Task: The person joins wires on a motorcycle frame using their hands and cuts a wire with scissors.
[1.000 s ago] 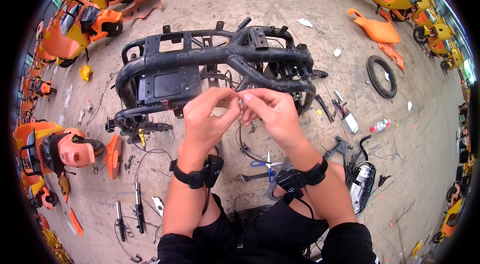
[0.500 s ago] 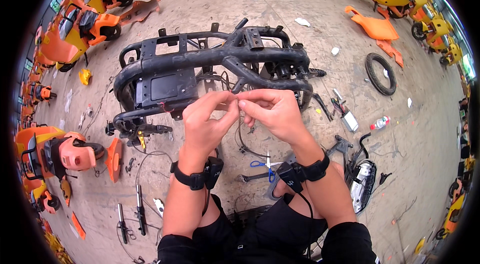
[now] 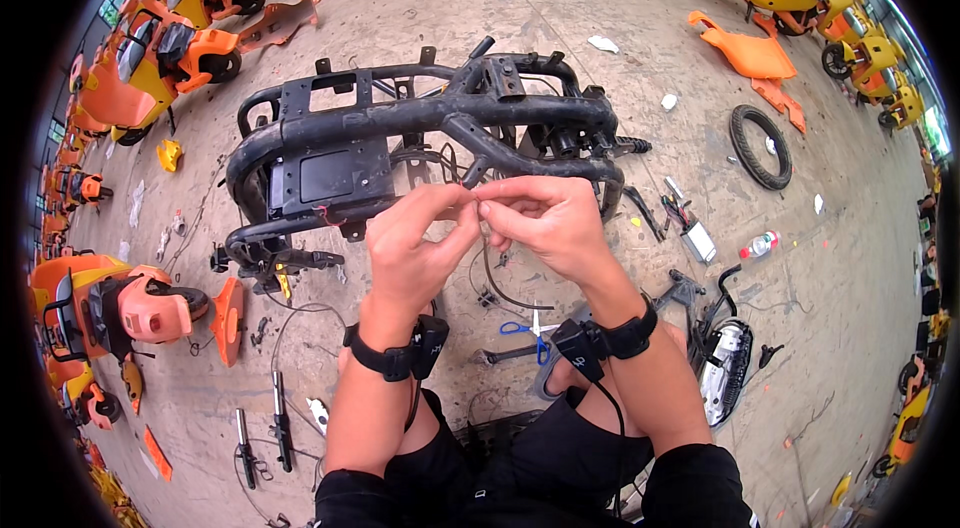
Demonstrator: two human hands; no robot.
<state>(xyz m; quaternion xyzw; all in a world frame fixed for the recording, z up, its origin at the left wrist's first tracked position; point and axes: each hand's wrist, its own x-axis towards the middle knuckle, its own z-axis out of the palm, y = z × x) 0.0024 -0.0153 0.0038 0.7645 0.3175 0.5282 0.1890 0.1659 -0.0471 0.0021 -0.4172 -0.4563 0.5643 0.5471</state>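
Observation:
Near the middle of the head view, my left hand (image 3: 412, 250) and my right hand (image 3: 545, 233) meet fingertip to fingertip, both closed in a pinch on a thin dark cable (image 3: 498, 290). Its tail hangs below them and curves off to the right; the pinched part is mostly hidden by my fingers. Just beyond my hands lies a black scooter frame (image 3: 355, 118) with a flat dark plate and loose wires. Blue-handled scissors (image 3: 540, 336) lie on the floor beneath the cable, between my forearms.
Parked orange and yellow scooters (image 3: 150, 78) line both sides and the far edge. At right lie an orange body panel (image 3: 745, 48), a tyre (image 3: 760, 153), a silver box with wires (image 3: 700, 243), a bottle (image 3: 760, 246) and metal parts. Two black-and-silver rods (image 3: 280, 423) lie lower left.
My fingers have closed tighter together, and the small shiny bit visible between them a second ago is covered. The dangling cable has shifted slightly. The view has moved very little.

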